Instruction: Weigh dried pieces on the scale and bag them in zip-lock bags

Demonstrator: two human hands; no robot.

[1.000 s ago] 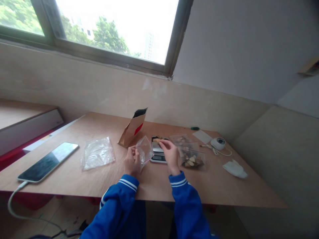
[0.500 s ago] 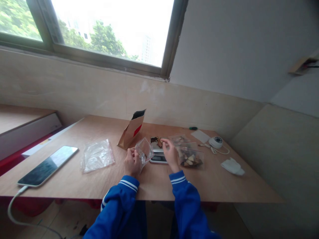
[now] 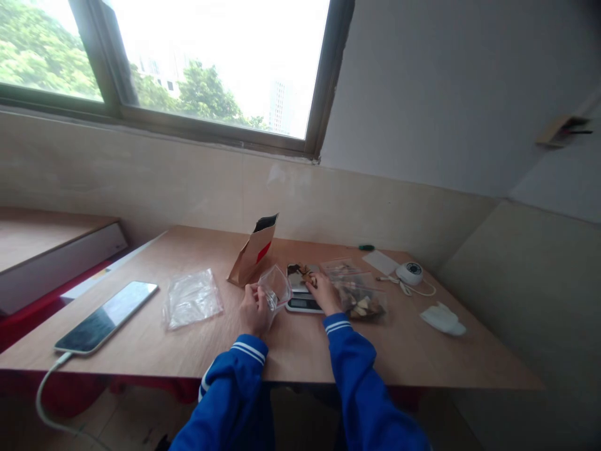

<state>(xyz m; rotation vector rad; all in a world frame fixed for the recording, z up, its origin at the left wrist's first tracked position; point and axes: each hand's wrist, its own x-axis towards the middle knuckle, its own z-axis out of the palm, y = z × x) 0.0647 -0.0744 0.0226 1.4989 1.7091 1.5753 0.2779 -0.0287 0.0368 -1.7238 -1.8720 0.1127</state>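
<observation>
My left hand is closed on a clear zip bag, its mouth tilted toward the scale. Over the small digital scale, my right hand pinches at brown dried pieces lying on the weighing plate. The exact piece between those fingertips is partly hidden. Right of this hand lie filled clear bags with brown and pale chunks inside. Behind the left hand stands an open brown paper pouch with a red patch.
A flat stack of clear bags and a phone on a charging cable lie to the left. Toward the right are a white dome camera with its cable, a white card, a crumpled tissue and a green-handled screwdriver.
My right hand has come down from just above the scale onto the brown pieces. My left hand still holds the bag beside the scale. The whole view has shifted slightly.
</observation>
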